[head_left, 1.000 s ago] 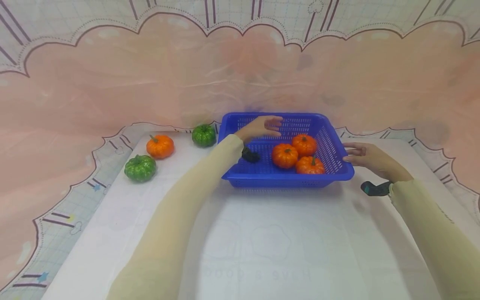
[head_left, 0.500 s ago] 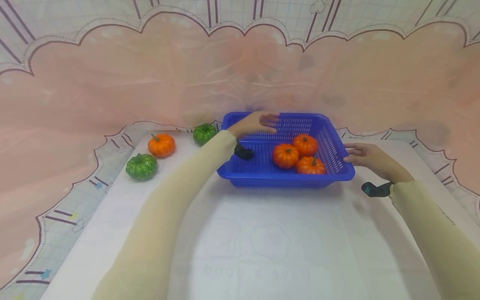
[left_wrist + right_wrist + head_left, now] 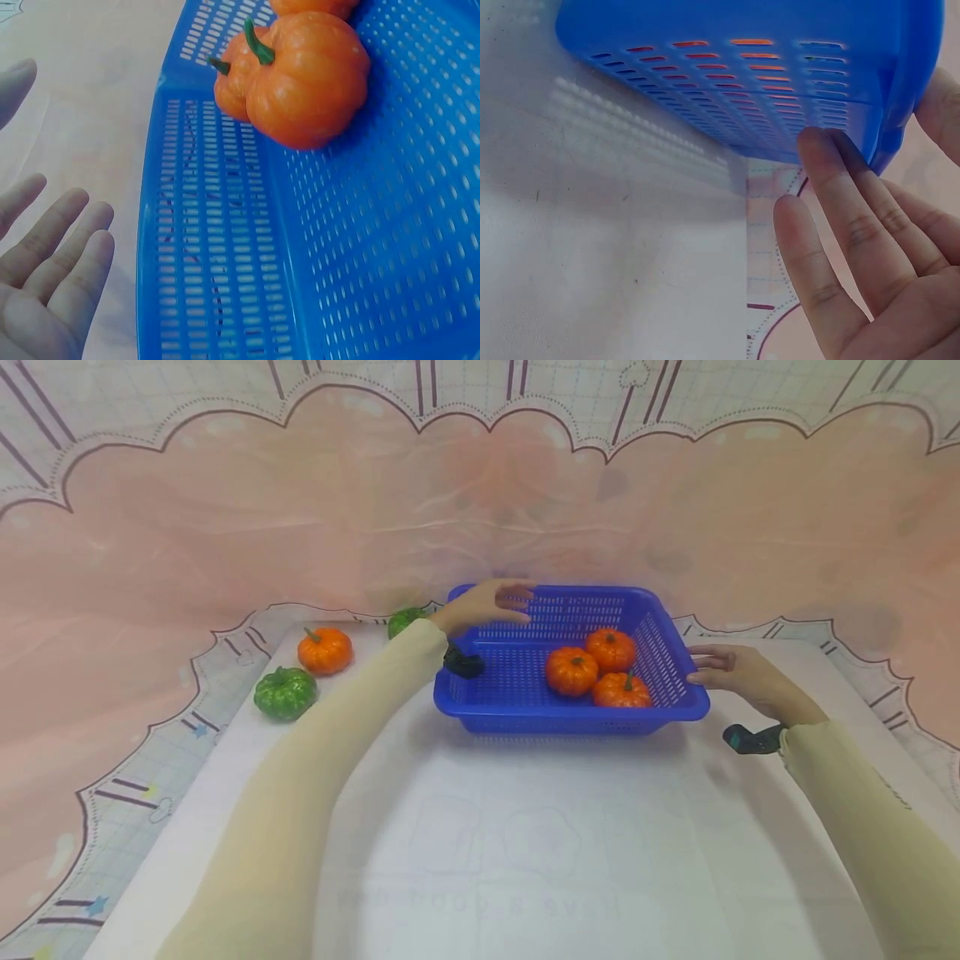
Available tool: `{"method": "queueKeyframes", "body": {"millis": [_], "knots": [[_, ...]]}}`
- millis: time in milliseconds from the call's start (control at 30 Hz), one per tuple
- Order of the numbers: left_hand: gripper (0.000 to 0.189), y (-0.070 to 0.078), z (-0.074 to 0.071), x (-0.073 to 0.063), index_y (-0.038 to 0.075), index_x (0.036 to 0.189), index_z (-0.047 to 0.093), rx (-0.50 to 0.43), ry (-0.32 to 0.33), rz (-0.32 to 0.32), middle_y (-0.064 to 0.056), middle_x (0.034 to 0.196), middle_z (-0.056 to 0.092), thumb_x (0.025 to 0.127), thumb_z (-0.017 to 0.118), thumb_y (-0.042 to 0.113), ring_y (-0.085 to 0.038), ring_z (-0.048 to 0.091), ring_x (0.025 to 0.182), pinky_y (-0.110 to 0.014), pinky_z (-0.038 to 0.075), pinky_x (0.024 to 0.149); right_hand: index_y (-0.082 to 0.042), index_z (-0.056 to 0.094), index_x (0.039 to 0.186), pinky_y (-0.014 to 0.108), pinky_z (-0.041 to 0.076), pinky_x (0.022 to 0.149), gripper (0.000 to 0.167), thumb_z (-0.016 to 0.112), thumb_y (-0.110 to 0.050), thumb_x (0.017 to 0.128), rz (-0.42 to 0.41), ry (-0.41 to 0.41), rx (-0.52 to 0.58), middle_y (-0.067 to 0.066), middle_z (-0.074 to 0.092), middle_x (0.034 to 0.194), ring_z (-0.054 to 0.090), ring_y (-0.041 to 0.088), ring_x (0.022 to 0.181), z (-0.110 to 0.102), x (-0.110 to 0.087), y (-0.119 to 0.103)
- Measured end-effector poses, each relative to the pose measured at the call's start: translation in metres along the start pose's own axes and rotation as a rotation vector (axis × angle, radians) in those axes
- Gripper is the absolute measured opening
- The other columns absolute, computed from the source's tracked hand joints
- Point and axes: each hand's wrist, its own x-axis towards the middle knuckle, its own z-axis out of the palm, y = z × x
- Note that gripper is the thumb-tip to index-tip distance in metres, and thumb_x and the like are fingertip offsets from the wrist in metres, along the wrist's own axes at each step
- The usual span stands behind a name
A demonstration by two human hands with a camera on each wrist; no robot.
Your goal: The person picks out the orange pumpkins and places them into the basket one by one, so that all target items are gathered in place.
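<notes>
Over the left back part of a blue plastic basket (image 3: 570,717) is my left hand (image 3: 486,603), its fingers loosely extended and holding nothing. In the left wrist view that hand (image 3: 56,281) appears beside the basket's long slotted wall. My right hand (image 3: 753,678) is at the basket's right rim. Its relaxed, nearly straight fingers (image 3: 855,225) lie along the outer wall in the right wrist view, and its thumb is near the rim. Three orange pumpkins (image 3: 572,672) sit together in the basket's right half.
Left of the basket, an orange pumpkin (image 3: 325,651) and a green pumpkin (image 3: 286,693) stand on the white table (image 3: 525,827). Another green pumpkin (image 3: 405,620) is partly hidden behind my left sleeve (image 3: 322,777). A printed cloth (image 3: 300,527) hangs behind the table.
My left hand has moved left over the basket, away from the orange pumpkins, and its sleeve now covers part of the back green pumpkin. My right hand and the basket have stayed in place.
</notes>
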Motion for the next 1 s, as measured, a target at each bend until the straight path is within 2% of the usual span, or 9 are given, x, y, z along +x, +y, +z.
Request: {"method": "queueKeyframes", "body": {"millis": [267, 533, 867, 1000], "knots": [[0.064, -0.006, -0.014, -0.02, 0.004, 0.145, 0.031, -0.011, 0.03, -0.016, -0.021, 0.147, 0.037, 0.088, 0.06, 0.003, -0.032, 0.042, 0.133, -0.041, 0.037, 0.111, 0.0, 0.021, 0.148, 0.063, 0.031, 0.106, 0.076, 0.058, -0.036, 0.092, -0.004, -0.001, -0.001, 0.031, 0.037, 0.143, 0.04, 0.048, 0.128, 0.001, -0.001, -0.003], [0.064, -0.01, -0.03, -0.039, 0.007, 0.145, 0.033, 0.065, 0.082, -0.058, -0.018, 0.147, 0.039, 0.088, 0.063, 0.01, -0.029, 0.04, 0.136, -0.041, 0.032, 0.114, 0.0, 0.023, 0.147, 0.063, 0.031, 0.106, 0.075, 0.058, -0.037, 0.092, -0.009, 0.007, -0.006, 0.03, 0.038, 0.143, 0.044, 0.044, 0.126, 0.001, -0.004, -0.002], [0.065, -0.017, -0.052, -0.063, 0.005, 0.146, 0.03, 0.079, 0.121, -0.052, -0.019, 0.148, 0.037, 0.089, 0.061, 0.013, -0.03, 0.036, 0.138, -0.043, 0.034, 0.113, 0.003, 0.021, 0.147, 0.064, 0.03, 0.106, 0.074, 0.057, -0.033, 0.093, -0.021, 0.0, -0.006, 0.033, 0.034, 0.143, 0.039, 0.05, 0.128, 0.002, -0.003, -0.003], [0.066, -0.019, -0.06, -0.074, 0.004, 0.146, 0.029, 0.048, 0.138, -0.046, -0.02, 0.149, 0.036, 0.089, 0.06, 0.008, -0.032, 0.034, 0.138, -0.044, 0.035, 0.112, 0.003, 0.022, 0.146, 0.064, 0.03, 0.106, 0.072, 0.056, -0.032, 0.094, -0.03, -0.001, 0.0, 0.033, 0.034, 0.144, 0.038, 0.05, 0.128, 0.002, -0.004, -0.003]]}}
